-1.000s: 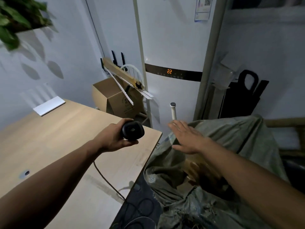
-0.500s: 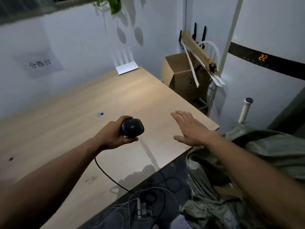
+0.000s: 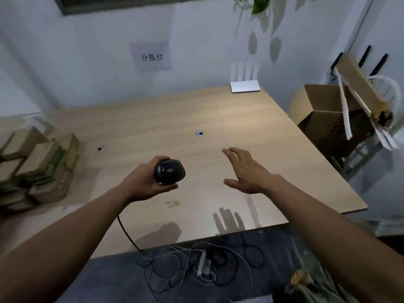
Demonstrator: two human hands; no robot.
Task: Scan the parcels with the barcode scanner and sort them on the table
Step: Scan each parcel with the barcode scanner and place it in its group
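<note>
Scanner's ready, the other hand has nothing to scan yet.

Far left of the table (image 3: 251,119) there's a stack of parcels (image 3: 37,169), brown wrapped packs piled close together near the edge, well apart from both hands. The left hand (image 3: 143,182) has its fingers wrapped round the black barcode scanner (image 3: 170,171), held above the middle of the tabletop, with the cable (image 3: 127,234) trailing off the front edge. The right hand (image 3: 247,171) hovers flat, fingers spread and relaxed, holding nothing. I'd say the step is fetching a parcel: grab one with the free hand, turn its label up toward the scanner's nose, and keep the scanner steady instead of chasing it. Watch the cable doesn't drag across the pile. Right side of the table looks like the natural drop spot.
</note>
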